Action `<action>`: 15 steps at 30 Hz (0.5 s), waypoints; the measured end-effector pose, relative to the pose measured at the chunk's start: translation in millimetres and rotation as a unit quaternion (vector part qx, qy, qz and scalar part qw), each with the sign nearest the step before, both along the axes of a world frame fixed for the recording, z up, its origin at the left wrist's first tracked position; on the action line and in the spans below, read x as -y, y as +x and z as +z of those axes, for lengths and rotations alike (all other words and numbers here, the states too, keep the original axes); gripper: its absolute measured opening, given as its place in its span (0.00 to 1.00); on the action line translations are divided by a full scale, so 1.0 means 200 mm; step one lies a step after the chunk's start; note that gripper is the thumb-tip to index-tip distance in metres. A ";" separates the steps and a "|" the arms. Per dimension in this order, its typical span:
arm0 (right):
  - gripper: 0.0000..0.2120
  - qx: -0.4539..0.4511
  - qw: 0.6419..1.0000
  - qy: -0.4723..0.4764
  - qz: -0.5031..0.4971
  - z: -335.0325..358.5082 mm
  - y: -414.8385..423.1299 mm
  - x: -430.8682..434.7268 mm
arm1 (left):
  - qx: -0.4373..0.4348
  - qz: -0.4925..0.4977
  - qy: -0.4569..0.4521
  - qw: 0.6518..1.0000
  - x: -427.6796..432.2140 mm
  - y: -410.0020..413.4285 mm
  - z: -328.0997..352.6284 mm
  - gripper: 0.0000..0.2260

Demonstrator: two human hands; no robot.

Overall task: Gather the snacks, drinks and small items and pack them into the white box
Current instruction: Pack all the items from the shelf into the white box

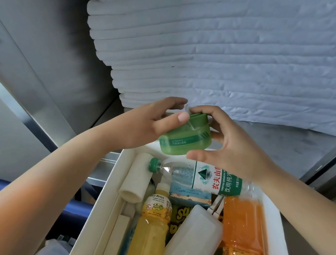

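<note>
While the green jar (pixel 185 140) hangs tilted above the far end of the white box (pixel 106 198) | left hand (pixel 152 124): thumb and fingers curled on its lid | right hand (pixel 228 141): thumb under, fingers round its right side | in box: water bottle (pixel 209 177), yellow juice bottle (pixel 149 231), orange juice bottle (pixel 244 227), white flask (pixel 193 241) | far: stacked white sheets (pixel 217 49)

Storeroom or packing area: stacked white padded sheets (pixel 227 48) on grey metal shelf (pixel 267 137), white box (pixel 103 209) in front.
</note>
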State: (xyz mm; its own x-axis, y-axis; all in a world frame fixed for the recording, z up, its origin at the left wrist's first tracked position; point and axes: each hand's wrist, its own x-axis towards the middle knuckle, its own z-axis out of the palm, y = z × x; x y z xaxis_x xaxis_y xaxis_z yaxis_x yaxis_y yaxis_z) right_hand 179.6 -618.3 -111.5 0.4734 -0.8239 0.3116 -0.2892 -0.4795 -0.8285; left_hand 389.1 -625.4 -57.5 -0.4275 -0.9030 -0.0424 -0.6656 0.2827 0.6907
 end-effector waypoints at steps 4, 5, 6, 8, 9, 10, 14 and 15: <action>0.33 0.002 0.999 0.032 0.013 0.01 -0.02 -0.02 | -0.023 -0.042 0.013 0.999 -0.03 0.04 -0.02 0.28; 0.33 -0.001 0.999 0.036 0.017 0.01 -0.02 -0.03 | -0.030 -0.049 0.018 0.998 -0.05 0.04 -0.02 0.26; 0.33 0.000 0.999 0.040 0.021 0.01 -0.03 -0.04 | -0.039 -0.057 0.025 0.997 -0.06 0.04 -0.03 0.25; 0.32 0.012 0.998 0.054 0.030 0.01 -0.04 -0.06 | -0.058 -0.068 0.031 0.996 -0.08 0.05 -0.04 0.24; 0.32 0.020 0.997 0.063 0.033 0.01 -0.04 -0.07 | -0.065 -0.072 0.030 0.995 -0.09 0.06 -0.04 0.26; 0.32 0.027 0.997 0.071 0.036 0.01 -0.05 -0.08 | -0.070 -0.078 0.030 0.994 -0.10 0.07 -0.05 0.29; 0.31 0.038 0.991 0.117 0.045 0.00 -0.08 -0.13 | -0.074 -0.124 0.049 0.988 -0.12 0.09 -0.07 0.36; 0.31 0.030 0.990 0.126 0.049 0.00 -0.09 -0.15 | -0.069 -0.135 0.054 0.987 -0.13 0.09 -0.08 0.33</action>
State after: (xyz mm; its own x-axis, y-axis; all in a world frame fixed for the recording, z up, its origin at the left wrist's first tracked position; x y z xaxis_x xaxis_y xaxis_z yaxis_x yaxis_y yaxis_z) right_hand 160.9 -588.8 -111.4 0.5420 -0.8300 0.1319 -0.1971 -0.2781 -0.9401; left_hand 407.8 -599.7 -73.3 -0.6609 -0.7483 -0.0572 -0.4736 0.3567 0.8053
